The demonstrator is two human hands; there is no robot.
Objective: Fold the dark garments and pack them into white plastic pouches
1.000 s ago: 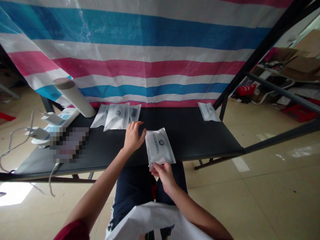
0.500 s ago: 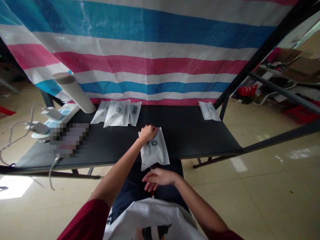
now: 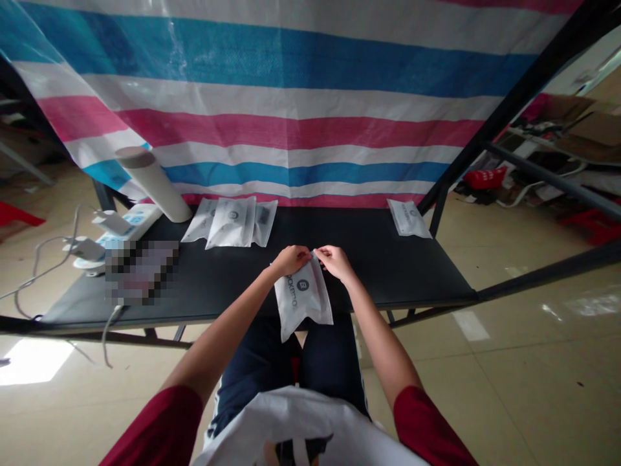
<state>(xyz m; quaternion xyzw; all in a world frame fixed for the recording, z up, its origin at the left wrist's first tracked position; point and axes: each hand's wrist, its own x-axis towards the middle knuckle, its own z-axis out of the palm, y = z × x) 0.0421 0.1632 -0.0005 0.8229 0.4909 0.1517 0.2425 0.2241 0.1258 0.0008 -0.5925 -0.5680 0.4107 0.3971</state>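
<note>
Short maroon sleeves (image 3: 158, 421) end well behind the bare left hand (image 3: 290, 260) and right hand (image 3: 336, 260). Below both hands: navy trousers (image 3: 330, 362) with white side stripes (image 3: 212, 427), and a white top (image 3: 301, 414) with a dark print (image 3: 319, 448).

A striped sheet (image 3: 291, 136) in blue, white and pink hangs behind the black table (image 3: 334, 226). At the table's right end slants a dark metal bar (image 3: 466, 155); beyond it stands 1 cluttered rack (image 3: 538, 138). Pale, glossy floor tiles (image 3: 509, 369) spread below the table, with 1 bright patch of light (image 3: 36, 361) left of it
</note>
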